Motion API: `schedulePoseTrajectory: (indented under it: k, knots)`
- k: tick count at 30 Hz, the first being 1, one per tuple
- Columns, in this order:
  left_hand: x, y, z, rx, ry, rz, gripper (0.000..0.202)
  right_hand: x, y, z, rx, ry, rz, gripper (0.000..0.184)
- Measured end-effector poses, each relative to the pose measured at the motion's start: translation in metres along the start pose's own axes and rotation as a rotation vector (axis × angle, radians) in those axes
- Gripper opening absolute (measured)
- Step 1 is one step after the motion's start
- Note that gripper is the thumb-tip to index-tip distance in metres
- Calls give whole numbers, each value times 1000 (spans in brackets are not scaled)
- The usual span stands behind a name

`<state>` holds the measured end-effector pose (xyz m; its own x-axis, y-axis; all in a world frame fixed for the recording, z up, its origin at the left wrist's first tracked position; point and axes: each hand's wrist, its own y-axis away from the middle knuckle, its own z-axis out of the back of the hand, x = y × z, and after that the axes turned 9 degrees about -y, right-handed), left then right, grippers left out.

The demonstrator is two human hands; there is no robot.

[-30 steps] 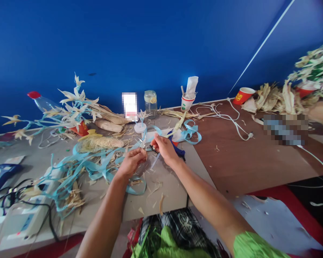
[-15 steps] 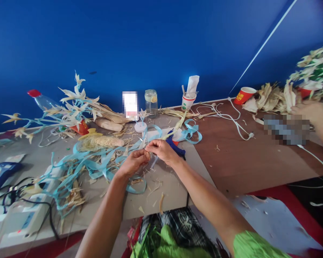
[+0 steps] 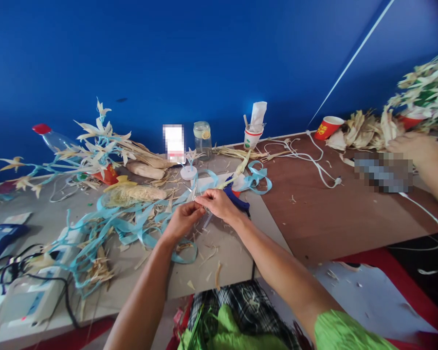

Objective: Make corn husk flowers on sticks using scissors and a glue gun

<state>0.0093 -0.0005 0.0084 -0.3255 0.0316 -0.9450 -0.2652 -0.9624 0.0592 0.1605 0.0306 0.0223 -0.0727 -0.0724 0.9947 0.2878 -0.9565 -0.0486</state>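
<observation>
My left hand (image 3: pixel 184 219) and my right hand (image 3: pixel 218 203) meet above the table, fingertips pinched together. What they hold between them is too small and covered to make out. Just past my right hand lies a dark-blue tool with an orange part (image 3: pixel 237 195), partly hidden. A short translucent stick (image 3: pixel 207 221) is beneath my right hand. Light-blue ribbon (image 3: pixel 142 232) lies in loops to the left of my hands, among scraps of dry corn husk. Behind them stands a small white round base (image 3: pixel 189 172) bearing husk flowers.
Husk flowers on blue stems (image 3: pixel 102 131) stand at the left, near a power strip (image 3: pixel 44 296) and a blue glue gun (image 3: pixel 5 239). A glass jar (image 3: pixel 203 141), paper cup (image 3: pixel 253 139) and white cable (image 3: pixel 310 158) line the back. Another person's hand (image 3: pixel 414 148) touches husks at right.
My fingertips have shifted slightly against each other, the left ones now tucked closer under the right. The whole view has drifted a little; the other person's hand stays by the husks.
</observation>
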Motion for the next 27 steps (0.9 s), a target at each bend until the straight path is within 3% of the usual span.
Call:
schedulePoseTrajectory:
  k: [7,10,15,20,27]
  knots:
    - [-1,0,-3,-66,-32,-38,24,-3,0,-4,-27,-167,-101,39]
    - [-1,0,-2,-142,111,17,23,-3,0,-4,-4,-329,-133,43]
    - [-2,0,2,-180,480,52,21,5,2,-1,146,-485,-103,37]
    - [-3,-1,3,-188,604,70,20,11,7,-4,162,-449,-16,23]
    - [2,-2,2,-154,484,84,24,9,5,-4,36,-262,43,18]
